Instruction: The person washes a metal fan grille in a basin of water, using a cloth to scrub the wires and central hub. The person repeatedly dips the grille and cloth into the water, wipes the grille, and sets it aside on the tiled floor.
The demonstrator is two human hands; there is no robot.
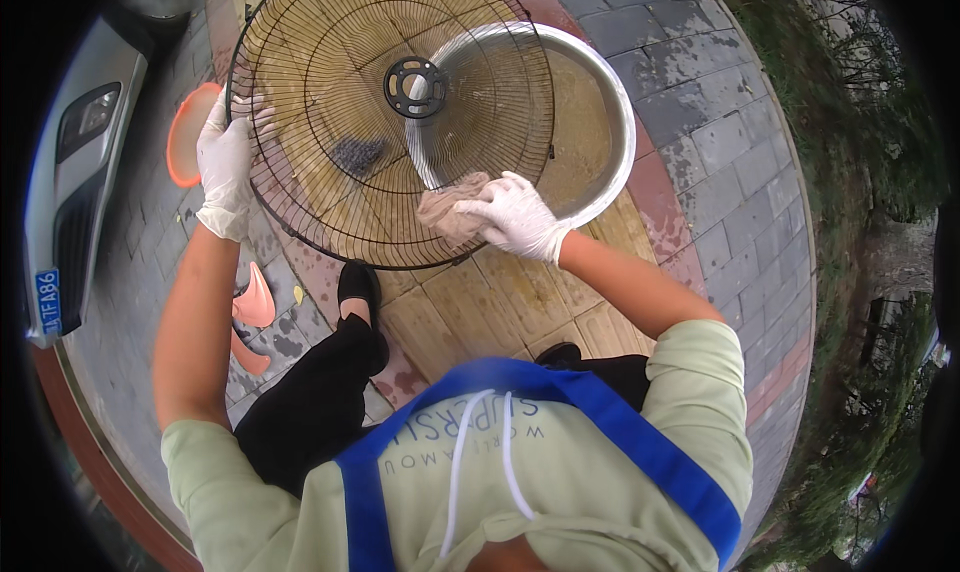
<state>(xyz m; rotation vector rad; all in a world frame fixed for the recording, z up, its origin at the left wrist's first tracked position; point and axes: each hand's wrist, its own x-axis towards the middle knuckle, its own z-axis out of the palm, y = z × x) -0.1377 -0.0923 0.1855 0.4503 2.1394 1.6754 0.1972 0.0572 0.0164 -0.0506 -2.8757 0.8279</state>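
Observation:
In my gloved left hand (227,163) is the left rim of a round black wire fan grille (315,77), fingers curled around its edge. The grille is tilted in front of me, with a black slotted ring (415,87) at its centre. My gloved right hand (517,216) grips a wet brownish-pink cloth (454,206) against the lower right wires. Partly behind the grille stands a metal basin (626,133) of murky water (577,129). Through the wires a dark grey scouring pad (358,156) shows, apparently on the paving.
Pink plastic fan blades (256,298) lie on the paving left of my foot. An orange-rimmed round plastic piece (180,141) is beyond my left hand. A parked car (94,137) stands at far left. Wet grey bricks (675,69) and a planted strip (847,234) are to the right.

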